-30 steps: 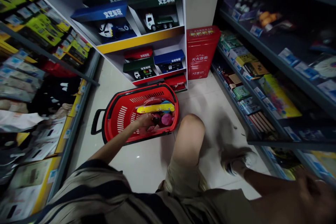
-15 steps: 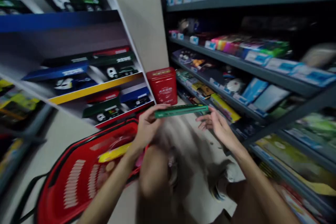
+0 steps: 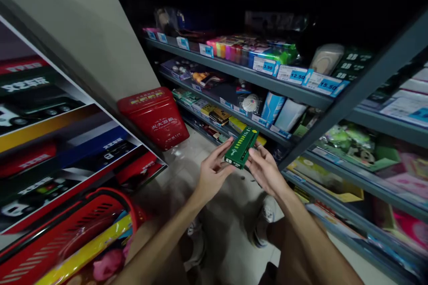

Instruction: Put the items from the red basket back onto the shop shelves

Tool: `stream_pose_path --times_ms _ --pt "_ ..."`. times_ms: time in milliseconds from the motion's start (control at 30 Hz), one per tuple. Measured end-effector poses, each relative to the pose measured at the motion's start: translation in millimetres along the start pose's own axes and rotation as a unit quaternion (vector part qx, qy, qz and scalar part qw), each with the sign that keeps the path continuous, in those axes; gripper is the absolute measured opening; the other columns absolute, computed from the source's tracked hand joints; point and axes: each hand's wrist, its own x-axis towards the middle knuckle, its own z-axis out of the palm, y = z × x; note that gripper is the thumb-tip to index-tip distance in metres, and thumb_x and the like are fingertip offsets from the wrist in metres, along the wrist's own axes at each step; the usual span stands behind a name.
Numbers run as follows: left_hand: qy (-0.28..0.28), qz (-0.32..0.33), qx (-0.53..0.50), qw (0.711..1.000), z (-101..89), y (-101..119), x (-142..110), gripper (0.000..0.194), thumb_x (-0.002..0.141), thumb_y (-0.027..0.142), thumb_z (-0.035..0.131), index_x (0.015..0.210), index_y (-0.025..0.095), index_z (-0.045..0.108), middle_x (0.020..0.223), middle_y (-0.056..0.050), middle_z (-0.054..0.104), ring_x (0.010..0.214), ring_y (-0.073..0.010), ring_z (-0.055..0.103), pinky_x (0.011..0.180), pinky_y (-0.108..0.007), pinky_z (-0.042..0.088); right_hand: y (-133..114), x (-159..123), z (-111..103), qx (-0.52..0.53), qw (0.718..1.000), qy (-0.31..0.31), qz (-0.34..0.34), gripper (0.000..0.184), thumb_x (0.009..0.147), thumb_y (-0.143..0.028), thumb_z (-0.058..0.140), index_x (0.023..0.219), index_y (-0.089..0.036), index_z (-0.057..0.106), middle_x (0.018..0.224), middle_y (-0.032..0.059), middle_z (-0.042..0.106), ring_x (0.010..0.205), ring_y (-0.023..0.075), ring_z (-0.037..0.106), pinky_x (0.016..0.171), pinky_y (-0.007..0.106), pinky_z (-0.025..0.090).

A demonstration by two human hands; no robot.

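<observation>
A flat green pencil box, printed with yellow characters and a white "2B" on its near end, is held tilted in front of me. My left hand grips its near left end between thumb and fingers. On the right side, my right hand closes on the box's edge, thumb on top and fingers behind. Dark green boxes with a similar "2B" mark lie on the shelf to the right.
A red shopping basket at lower left contains a long yellow package and a pink item. A red bin stands by the wall. Stocked shelves with price tags run along the right; a display of vehicle boxes is left.
My view has swung right, towards the shelves. The box has gone from nearly edge-on to showing its broad printed face, and my right hand has moved from fingertips at its end to holding its side.
</observation>
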Motion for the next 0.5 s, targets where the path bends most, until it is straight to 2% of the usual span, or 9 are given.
stream_pose_path --times_ms 67,167,233,333,433,500 --pt "0.000 0.009 -0.029 1.000 4.3 -1 4 0.065 0.092 0.051 0.092 0.151 0.033 0.075 0.167 -0.013 0.063 0.156 -0.0354 0.059 0.126 -0.049 0.057 -3 2 2 0.025 1.000 0.001 -0.001 0.058 0.091 -0.046 0.096 0.138 -0.030 0.067 0.132 0.0048 0.079 0.127 0.0284 0.076 0.105 0.047 0.070" --pt "-0.001 0.017 -0.059 0.998 10.5 0 8 0.062 0.094 0.051 0.090 0.151 0.033 0.076 0.167 -0.012 0.063 0.158 -0.0340 0.057 0.131 -0.047 0.052 -5 7 4 0.039 0.999 0.017 0.002 0.053 0.090 -0.046 0.097 0.132 -0.027 0.071 0.131 0.0054 0.080 0.127 0.0289 0.077 0.109 0.048 0.069" --pt "0.016 0.006 -0.064 0.998 12.9 3 7 0.059 0.098 0.050 0.086 0.152 0.029 0.075 0.166 -0.013 0.064 0.156 -0.0336 0.059 0.129 -0.044 0.053 -2 9 3 0.043 0.999 0.018 0.002 0.056 0.090 -0.046 0.097 0.136 -0.027 0.071 0.130 0.0052 0.081 0.126 0.0282 0.077 0.112 0.048 0.067" --pt "0.048 -0.038 -0.044 0.997 13.3 7 4 0.058 0.099 0.052 0.083 0.148 0.021 0.078 0.158 -0.016 0.069 0.148 -0.0344 0.066 0.126 -0.043 0.056 10 9 0 0.022 0.999 0.023 -0.008 0.074 0.092 -0.050 0.095 0.154 -0.030 0.062 0.139 0.0052 0.078 0.126 0.0274 0.077 0.114 0.050 0.065" --pt "0.068 -0.100 -0.009 0.993 11.6 1 1 0.052 0.101 0.050 0.081 0.144 0.020 0.080 0.154 -0.014 0.073 0.145 -0.0333 0.070 0.126 -0.044 0.056 24 7 -10 -0.123 0.989 0.068 -0.054 0.084 0.102 -0.062 0.081 0.173 -0.033 0.046 0.150 0.0067 0.072 0.133 0.0289 0.074 0.122 0.054 0.060" --pt "0.068 -0.104 0.025 0.992 11.4 -8 -2 0.048 0.104 0.047 0.077 0.145 0.022 0.079 0.155 -0.012 0.073 0.146 -0.0322 0.068 0.128 -0.045 0.055 27 6 -16 -0.255 0.960 0.073 -0.093 0.083 0.111 -0.066 0.064 0.180 -0.031 0.034 0.151 0.0077 0.072 0.140 0.0313 0.069 0.130 0.058 0.050"
